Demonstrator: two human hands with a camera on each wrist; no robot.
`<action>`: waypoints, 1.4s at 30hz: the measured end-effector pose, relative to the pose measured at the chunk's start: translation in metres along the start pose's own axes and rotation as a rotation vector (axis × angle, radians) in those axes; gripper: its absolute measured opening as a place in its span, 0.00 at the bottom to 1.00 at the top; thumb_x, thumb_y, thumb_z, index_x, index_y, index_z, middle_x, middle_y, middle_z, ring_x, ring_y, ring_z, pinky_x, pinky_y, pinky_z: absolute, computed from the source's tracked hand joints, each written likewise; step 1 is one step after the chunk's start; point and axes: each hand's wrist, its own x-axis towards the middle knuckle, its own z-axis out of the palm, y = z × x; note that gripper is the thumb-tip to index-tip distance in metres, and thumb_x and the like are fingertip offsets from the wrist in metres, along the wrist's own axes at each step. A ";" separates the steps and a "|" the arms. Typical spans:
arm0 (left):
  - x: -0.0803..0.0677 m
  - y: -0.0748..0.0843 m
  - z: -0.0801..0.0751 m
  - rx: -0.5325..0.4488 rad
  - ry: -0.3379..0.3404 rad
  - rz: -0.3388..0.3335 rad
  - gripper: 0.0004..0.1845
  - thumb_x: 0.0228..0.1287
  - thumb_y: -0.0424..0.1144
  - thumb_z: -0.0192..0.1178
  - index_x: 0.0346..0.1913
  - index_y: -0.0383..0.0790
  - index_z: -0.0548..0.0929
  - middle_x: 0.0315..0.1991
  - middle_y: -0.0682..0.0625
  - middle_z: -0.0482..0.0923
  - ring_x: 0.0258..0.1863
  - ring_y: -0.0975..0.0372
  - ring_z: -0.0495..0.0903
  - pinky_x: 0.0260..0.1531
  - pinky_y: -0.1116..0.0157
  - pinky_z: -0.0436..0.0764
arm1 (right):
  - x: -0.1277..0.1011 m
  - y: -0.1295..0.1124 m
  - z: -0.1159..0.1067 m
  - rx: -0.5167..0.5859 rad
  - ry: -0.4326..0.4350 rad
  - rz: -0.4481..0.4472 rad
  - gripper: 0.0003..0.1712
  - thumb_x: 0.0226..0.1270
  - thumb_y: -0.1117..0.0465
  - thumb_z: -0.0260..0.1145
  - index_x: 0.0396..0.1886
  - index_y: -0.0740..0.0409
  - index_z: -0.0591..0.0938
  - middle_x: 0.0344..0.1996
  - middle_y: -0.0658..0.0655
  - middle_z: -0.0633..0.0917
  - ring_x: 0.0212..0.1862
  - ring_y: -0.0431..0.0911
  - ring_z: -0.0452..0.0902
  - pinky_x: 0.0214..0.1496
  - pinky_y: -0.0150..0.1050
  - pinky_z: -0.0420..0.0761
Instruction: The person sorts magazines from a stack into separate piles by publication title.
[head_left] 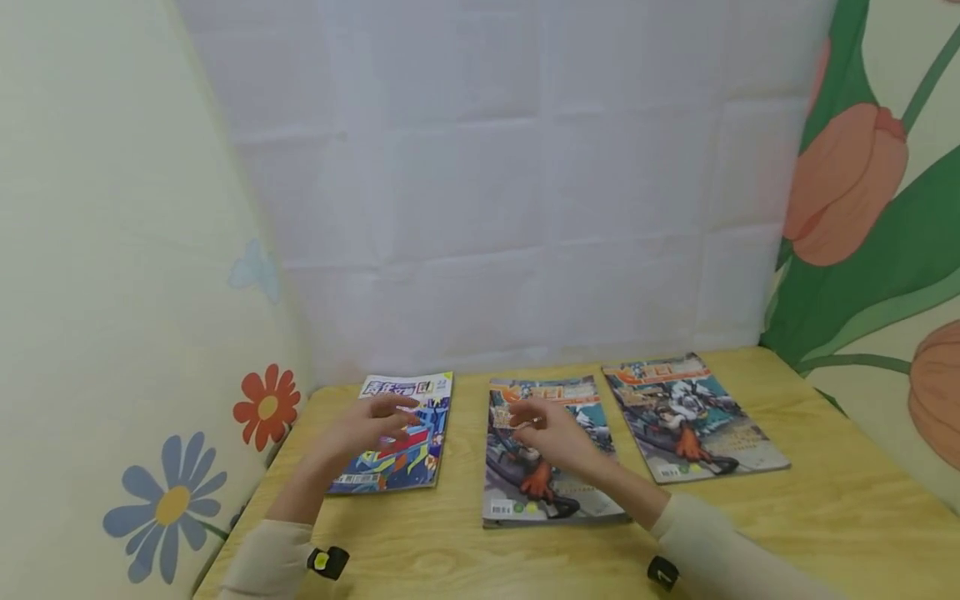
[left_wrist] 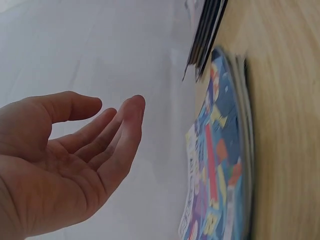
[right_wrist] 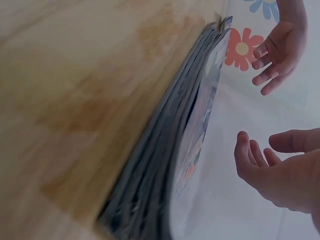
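My left hand (head_left: pixel 367 429) hovers over the left magazine (head_left: pixel 408 454), which has a white title band and a blue, red and yellow cover. In the left wrist view that hand (left_wrist: pixel 75 160) holds nothing, its fingers loosely bent and clear of the cover. My right hand (head_left: pixel 551 433) hangs above the middle stack of magazines (head_left: pixel 540 500), whose top cover shows a figure with a red-orange glove. In the right wrist view the right hand (right_wrist: pixel 280 170) is likewise bare, fingers relaxed, beside the thick layered edges of the stack (right_wrist: pixel 165 130).
A magazine (head_left: pixel 690 417) with the same cover as the middle one lies at an angle on the right. All rest on a wooden table (head_left: pixel 435 550). A white cloth (head_left: pixel 525 183) hangs behind; walls painted with flowers (head_left: pixel 172 504) stand on both sides.
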 end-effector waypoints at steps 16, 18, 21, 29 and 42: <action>0.018 -0.007 0.068 -0.051 0.011 -0.079 0.20 0.77 0.35 0.55 0.66 0.28 0.74 0.54 0.37 0.79 0.47 0.47 0.81 0.43 0.51 0.84 | -0.022 0.027 -0.050 -0.112 0.085 0.088 0.22 0.65 0.73 0.64 0.59 0.71 0.79 0.51 0.67 0.83 0.50 0.58 0.82 0.47 0.47 0.85; 0.019 -0.005 0.075 -0.078 0.008 -0.101 0.21 0.76 0.34 0.56 0.66 0.27 0.74 0.54 0.36 0.79 0.46 0.48 0.81 0.41 0.51 0.85 | -0.023 0.028 -0.060 -0.194 0.088 0.097 0.21 0.66 0.73 0.63 0.59 0.69 0.80 0.52 0.66 0.83 0.50 0.57 0.82 0.44 0.45 0.85; 0.025 0.000 0.084 -0.104 0.014 -0.114 0.22 0.75 0.34 0.57 0.66 0.26 0.73 0.54 0.36 0.79 0.49 0.47 0.82 0.41 0.51 0.86 | -0.023 0.030 -0.076 -0.291 0.066 0.107 0.22 0.69 0.72 0.62 0.62 0.69 0.78 0.55 0.68 0.81 0.52 0.59 0.81 0.43 0.45 0.84; 0.051 0.005 0.101 -0.182 0.041 -0.138 0.25 0.69 0.31 0.60 0.65 0.21 0.71 0.46 0.34 0.81 0.41 0.50 0.83 0.40 0.53 0.86 | -0.027 0.032 -0.107 -0.521 -0.018 0.154 0.25 0.71 0.65 0.67 0.64 0.71 0.76 0.58 0.71 0.78 0.56 0.65 0.76 0.49 0.54 0.82; 0.051 -0.002 0.108 -0.198 -0.028 -0.169 0.23 0.70 0.32 0.61 0.63 0.22 0.76 0.38 0.39 0.85 0.37 0.52 0.85 0.40 0.56 0.86 | -0.033 0.040 -0.111 -0.351 -0.084 0.332 0.36 0.69 0.64 0.69 0.68 0.82 0.66 0.51 0.72 0.81 0.41 0.54 0.83 0.41 0.48 0.85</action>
